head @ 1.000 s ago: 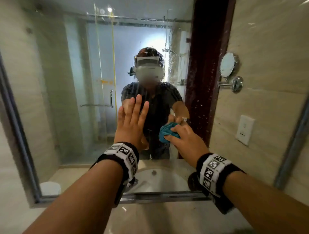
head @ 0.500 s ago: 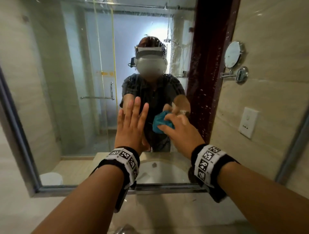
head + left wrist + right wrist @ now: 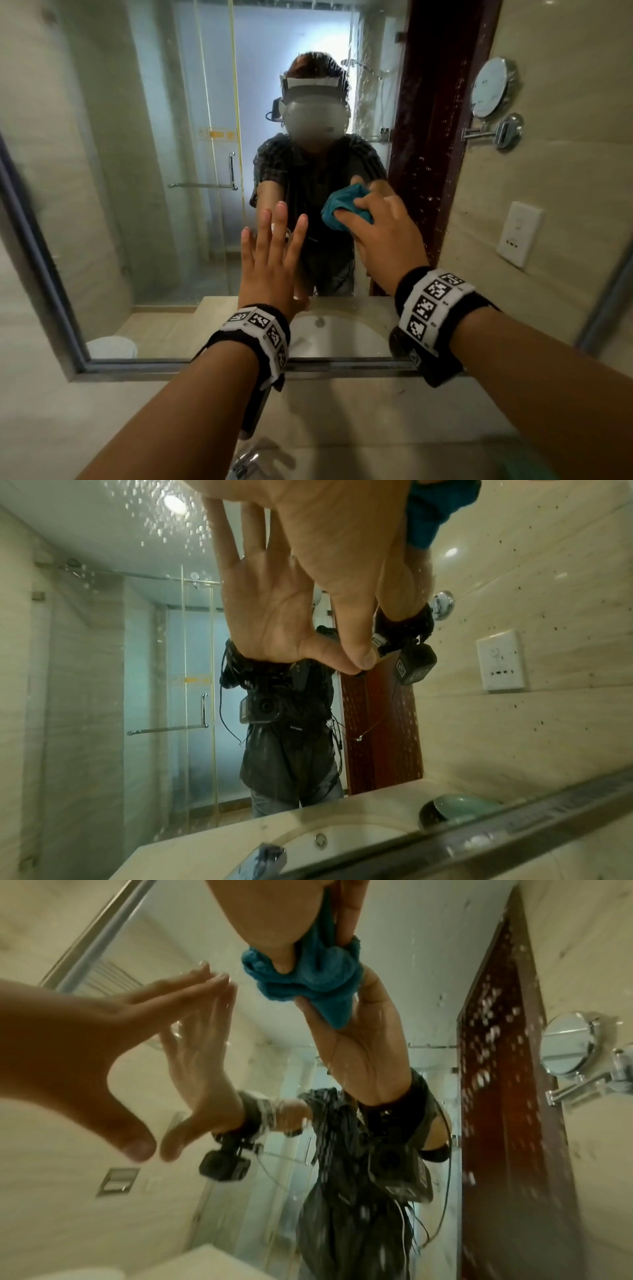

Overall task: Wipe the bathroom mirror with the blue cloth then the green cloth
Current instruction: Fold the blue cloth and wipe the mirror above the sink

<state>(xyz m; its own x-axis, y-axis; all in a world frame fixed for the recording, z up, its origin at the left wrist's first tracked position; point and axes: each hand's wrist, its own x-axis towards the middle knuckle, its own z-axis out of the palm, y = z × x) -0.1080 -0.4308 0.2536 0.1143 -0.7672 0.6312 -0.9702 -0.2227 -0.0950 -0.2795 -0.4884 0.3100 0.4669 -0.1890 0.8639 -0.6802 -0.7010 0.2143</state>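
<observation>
Here my right hand (image 3: 383,236) bunches the blue cloth (image 3: 346,207) in a closed grip against the bathroom mirror (image 3: 154,205), while my left hand (image 3: 270,260) lies flat on the glass, fingers straight. Only the left wrist view shows a pale green bowl-like shape (image 3: 459,806) reflected beside the sink (image 3: 342,834); whether it is the green cloth, I cannot tell.

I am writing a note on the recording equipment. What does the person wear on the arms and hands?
Both forearms are bare, with no sleeves reaching them, and both hands are gloveless. The left wrist band and the right wrist band are black, each with a white strip of square black-and-white coded markers. Below each band hangs a small black camera; the mirror shows thin dark cables running from them.
</observation>
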